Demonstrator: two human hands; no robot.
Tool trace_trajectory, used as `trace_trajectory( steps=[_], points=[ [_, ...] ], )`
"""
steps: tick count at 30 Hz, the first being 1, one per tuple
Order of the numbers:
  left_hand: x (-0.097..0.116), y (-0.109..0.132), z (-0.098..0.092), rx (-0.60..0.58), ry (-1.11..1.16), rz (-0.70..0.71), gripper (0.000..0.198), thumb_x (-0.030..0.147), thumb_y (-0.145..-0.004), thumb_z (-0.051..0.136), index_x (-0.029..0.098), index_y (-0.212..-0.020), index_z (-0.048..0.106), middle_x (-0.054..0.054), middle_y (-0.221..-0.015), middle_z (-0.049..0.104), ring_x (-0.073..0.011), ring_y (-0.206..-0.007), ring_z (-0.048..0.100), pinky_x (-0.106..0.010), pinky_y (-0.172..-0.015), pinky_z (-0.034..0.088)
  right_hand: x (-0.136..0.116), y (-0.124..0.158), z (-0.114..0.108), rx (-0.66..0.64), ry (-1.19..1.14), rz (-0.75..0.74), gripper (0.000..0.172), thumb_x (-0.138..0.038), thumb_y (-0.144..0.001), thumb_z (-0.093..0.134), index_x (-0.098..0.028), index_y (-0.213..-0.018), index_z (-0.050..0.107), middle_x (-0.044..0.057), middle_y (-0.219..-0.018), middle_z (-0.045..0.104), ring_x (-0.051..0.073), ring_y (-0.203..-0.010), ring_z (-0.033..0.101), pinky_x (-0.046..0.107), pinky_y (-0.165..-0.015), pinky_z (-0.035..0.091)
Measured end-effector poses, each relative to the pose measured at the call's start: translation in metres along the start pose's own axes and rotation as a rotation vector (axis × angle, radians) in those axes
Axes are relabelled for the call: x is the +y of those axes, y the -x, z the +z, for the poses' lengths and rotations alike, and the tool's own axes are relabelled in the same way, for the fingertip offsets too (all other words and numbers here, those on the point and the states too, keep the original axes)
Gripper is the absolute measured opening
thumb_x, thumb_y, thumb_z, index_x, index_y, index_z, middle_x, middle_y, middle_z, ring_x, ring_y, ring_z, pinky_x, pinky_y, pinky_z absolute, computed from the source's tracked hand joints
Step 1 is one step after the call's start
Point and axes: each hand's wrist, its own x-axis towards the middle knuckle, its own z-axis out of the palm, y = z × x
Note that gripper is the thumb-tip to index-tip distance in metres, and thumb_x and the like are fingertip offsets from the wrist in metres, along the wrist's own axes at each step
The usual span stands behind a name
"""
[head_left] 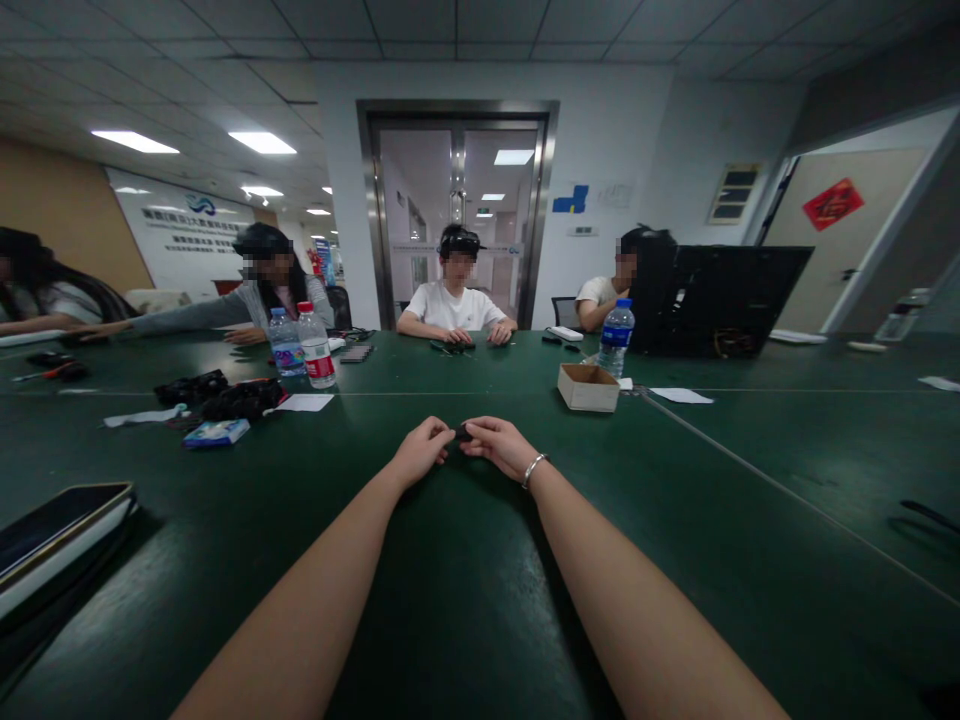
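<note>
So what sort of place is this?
Probably an office meeting room: a long green table shared by several seated people, an open laptop, and glass double doors under a panelled ceiling.

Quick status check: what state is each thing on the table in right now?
left hand: pinching the small dark object
right hand: pinching its other end
cardboard box: open, upright
laptop: lid open
blue-label bottle: upright, capped
phone: flat, screen dark

I see a green desk (750, 520) bearing a cardboard box (589, 388), a blue-labelled bottle (616, 338) just behind it, and a black laptop (712, 300). A phone (52, 515) lies by the left edge, with a white paper sheet (304, 402) further back.
</note>
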Motion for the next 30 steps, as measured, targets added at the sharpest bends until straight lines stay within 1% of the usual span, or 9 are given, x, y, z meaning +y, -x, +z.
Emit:
trace_trajectory(
  steps=[2, 5, 9, 13, 17, 20, 24, 28, 30],
  points=[
    [0.0005, 0.0001, -0.0002, -0.015, 0.000, -0.009, 0.031, 0.047, -0.074, 0.049, 0.016, -0.080, 0.053, -0.002, -0.075, 0.056, -0.0137, -0.063, 0.054, -0.024, -0.054, 0.044, 0.0000, 0.0000, -0.0001, -0.004, 0.003, -0.004, 0.008, -0.009, -0.078, 0.065, -0.009, -0.084, 0.059, 0.008, -0.074, 0.064, 0.012, -0.057, 0.064, 0.019, -0.055, 0.054],
    [0.0017, 0.0007, -0.0001, -0.040, 0.016, -0.022, 0.036, 0.049, -0.078, 0.041, 0.015, -0.079, 0.054, -0.005, -0.078, 0.058, -0.0134, -0.063, 0.054, -0.023, -0.055, 0.043, -0.0005, 0.0006, 0.0000, -0.010, 0.001, -0.006, 0.007, -0.008, -0.079, 0.063, -0.009, -0.084, 0.059, 0.008, -0.074, 0.064, 0.012, -0.058, 0.064, 0.019, -0.056, 0.054],
    [0.0011, 0.0008, 0.0006, -0.016, 0.023, -0.015, 0.029, 0.045, -0.075, 0.048, 0.017, -0.082, 0.052, -0.004, -0.081, 0.058, -0.0131, -0.064, 0.054, -0.023, -0.055, 0.044, -0.0009, 0.0014, 0.0003, -0.013, -0.005, -0.002, 0.007, -0.009, -0.079, 0.063, -0.009, -0.084, 0.059, 0.008, -0.072, 0.064, 0.012, -0.058, 0.064, 0.019, -0.056, 0.055],
    [-0.0006, 0.0003, 0.0007, -0.033, 0.022, -0.009, 0.037, 0.050, -0.078, 0.042, 0.015, -0.081, 0.054, -0.005, -0.079, 0.058, -0.0130, -0.063, 0.053, -0.023, -0.055, 0.044, -0.0003, 0.0010, 0.0001, -0.016, -0.005, 0.001, 0.008, -0.009, -0.079, 0.064, -0.009, -0.085, 0.059, 0.008, -0.073, 0.064, 0.013, -0.058, 0.064, 0.019, -0.056, 0.055],
    [0.0006, 0.0012, 0.0005, -0.027, 0.002, -0.001, 0.031, 0.047, -0.076, 0.047, 0.017, -0.081, 0.052, -0.004, -0.080, 0.059, -0.0129, -0.063, 0.054, -0.023, -0.055, 0.044, 0.0006, 0.0003, -0.0005, -0.017, -0.004, -0.007, 0.008, -0.009, -0.079, 0.064, -0.009, -0.085, 0.058, 0.008, -0.073, 0.064, 0.013, -0.059, 0.064, 0.020, -0.056, 0.055],
    [0.0010, 0.0014, 0.0007, -0.033, -0.006, -0.002, 0.038, 0.051, -0.078, 0.041, 0.016, -0.079, 0.054, -0.004, -0.076, 0.058, -0.0128, -0.061, 0.053, -0.023, -0.055, 0.043, 0.0010, 0.0001, -0.0003, -0.010, -0.005, -0.009, 0.009, -0.010, -0.078, 0.065, -0.009, -0.084, 0.059, 0.007, -0.072, 0.064, 0.014, -0.059, 0.064, 0.020, -0.056, 0.055],
    [-0.0008, 0.0006, 0.0008, -0.024, 0.013, -0.007, 0.034, 0.050, -0.075, 0.048, 0.017, -0.083, 0.052, -0.004, -0.079, 0.059, -0.0128, -0.064, 0.054, -0.023, -0.055, 0.043, 0.0008, 0.0003, 0.0001, -0.002, -0.005, -0.009, 0.009, -0.010, -0.077, 0.066, -0.009, -0.083, 0.060, 0.007, -0.072, 0.064, 0.014, -0.059, 0.064, 0.020, -0.055, 0.055],
    [-0.0020, -0.0001, 0.0008, -0.041, 0.006, 0.011, 0.041, 0.053, -0.077, 0.041, 0.015, -0.078, 0.055, -0.005, -0.075, 0.058, -0.0131, -0.063, 0.053, -0.023, -0.055, 0.043, 0.0008, 0.0003, -0.0001, -0.001, -0.008, -0.005, 0.008, -0.010, -0.077, 0.065, -0.009, -0.083, 0.060, 0.008, -0.071, 0.064, 0.013, -0.059, 0.064, 0.020, -0.055, 0.055],
    [-0.0021, -0.0002, 0.0009, -0.032, 0.025, 0.007, 0.039, 0.053, -0.077, 0.042, 0.016, -0.080, 0.054, -0.004, -0.074, 0.058, -0.0130, -0.062, 0.053, -0.023, -0.055, 0.043, 0.0011, 0.0001, -0.0004, -0.007, -0.014, -0.008, 0.008, -0.010, -0.078, 0.065, -0.009, -0.083, 0.060, 0.007, -0.070, 0.064, 0.013, -0.059, 0.064, 0.020, -0.055, 0.055]
  ],
)
